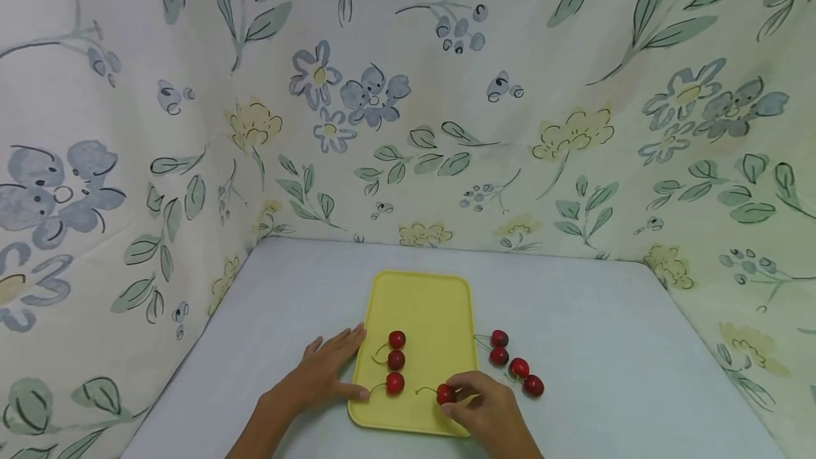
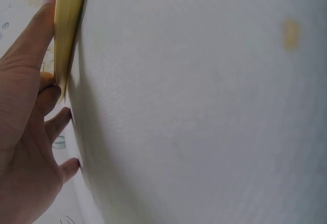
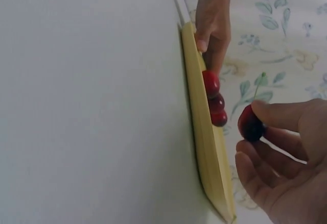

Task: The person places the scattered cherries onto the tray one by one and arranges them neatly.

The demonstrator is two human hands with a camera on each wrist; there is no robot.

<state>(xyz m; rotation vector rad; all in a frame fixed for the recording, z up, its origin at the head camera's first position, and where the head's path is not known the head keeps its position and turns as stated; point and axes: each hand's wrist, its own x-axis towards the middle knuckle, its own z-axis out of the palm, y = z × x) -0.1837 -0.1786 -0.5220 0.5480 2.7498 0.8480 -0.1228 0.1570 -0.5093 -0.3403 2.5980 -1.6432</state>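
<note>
A yellow tray lies on the white table with three red cherries in a column along its left side, the middle one among them. My left hand rests at the tray's left edge, fingers spread, thumb over the near left rim. Between thumb and fingers, my right hand pinches another cherry over the tray's near right part, its stem pointing left. In the right wrist view this cherry is held above the tray's rim, stem upward.
To the right of the tray, several more cherries lie on the white table, including one farthest right. Floral cloth hangs behind the table and along both sides.
</note>
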